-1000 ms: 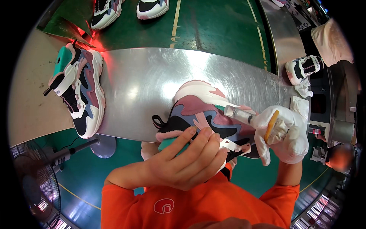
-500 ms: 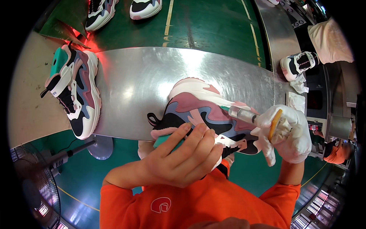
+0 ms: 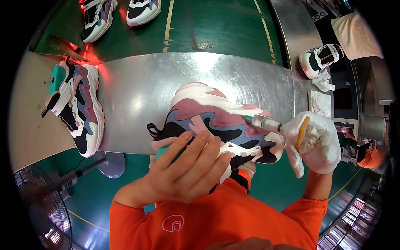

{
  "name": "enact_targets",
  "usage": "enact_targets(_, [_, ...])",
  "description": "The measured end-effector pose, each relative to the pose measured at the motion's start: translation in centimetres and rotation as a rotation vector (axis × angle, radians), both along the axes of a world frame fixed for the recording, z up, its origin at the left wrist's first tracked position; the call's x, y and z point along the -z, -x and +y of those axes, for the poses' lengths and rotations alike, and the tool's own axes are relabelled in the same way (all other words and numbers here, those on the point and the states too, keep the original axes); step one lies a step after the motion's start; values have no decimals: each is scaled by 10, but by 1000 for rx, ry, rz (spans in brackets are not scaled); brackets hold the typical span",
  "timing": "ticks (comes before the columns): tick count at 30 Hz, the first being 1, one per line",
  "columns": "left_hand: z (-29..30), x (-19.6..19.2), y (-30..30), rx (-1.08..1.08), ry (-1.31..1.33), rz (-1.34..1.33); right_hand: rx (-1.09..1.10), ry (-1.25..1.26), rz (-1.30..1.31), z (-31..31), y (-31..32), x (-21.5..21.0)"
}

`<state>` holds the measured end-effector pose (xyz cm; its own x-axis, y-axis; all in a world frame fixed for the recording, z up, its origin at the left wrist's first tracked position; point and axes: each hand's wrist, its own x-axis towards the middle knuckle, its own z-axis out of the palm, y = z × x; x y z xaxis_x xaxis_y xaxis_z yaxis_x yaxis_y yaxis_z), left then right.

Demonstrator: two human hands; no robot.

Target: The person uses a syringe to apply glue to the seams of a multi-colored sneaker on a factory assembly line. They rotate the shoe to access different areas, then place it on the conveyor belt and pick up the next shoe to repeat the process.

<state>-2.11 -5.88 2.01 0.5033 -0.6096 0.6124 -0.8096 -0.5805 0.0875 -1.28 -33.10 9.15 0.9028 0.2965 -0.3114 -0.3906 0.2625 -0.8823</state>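
A sneaker (image 3: 200,110) in black, mauve, blue and white lies on its side on the metal table, sole edge away from me and toe to the right. My bare left hand (image 3: 187,168) grips it at the collar, fingers over the upper; the thumb is hidden. A teal piece shows in the shoe opening beside these fingers. In a white glove, my right hand (image 3: 314,143) is closed on a clear syringe (image 3: 266,123). Its greenish tip meets the line between upper and white sole near the toe. A narrow yellow strip (image 3: 302,133) also shows at the gloved fingers.
Another sneaker (image 3: 81,108) with a teal insert stands at the left on the table (image 3: 129,100). Beyond the table, a green belt (image 3: 208,25) carries more shoes. At the right are a white cloth (image 3: 320,103), another sneaker (image 3: 318,60) and a person's sleeve. A fan (image 3: 41,204) stands lower left.
The whole view has shifted slightly. Against the sneaker, the syringe tip has moved right along the sole line toward the toe. The sneaker and my left hand have slid a little left.
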Motion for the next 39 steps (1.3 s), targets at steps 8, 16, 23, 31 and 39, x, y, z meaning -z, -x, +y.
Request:
enact_targets(8, [0,-5,-3,18,-33,19,-50,126,-24,-12,4,-9])
enact_targets(16, [1,-6,-6,35,-56,4,-9,35,-109,-23,12,3])
enact_targets(23, [-3,-12,-8,15,-66,19,94,-6,-120,-36,25,15])
enact_targets(31, [-6,-17,-8,-13,-79,41,172,-126,-109,-49,38,25])
enact_targets(39, [-10,-20,-6,-36,-114,18,213,-242,-56,-60,50,35])
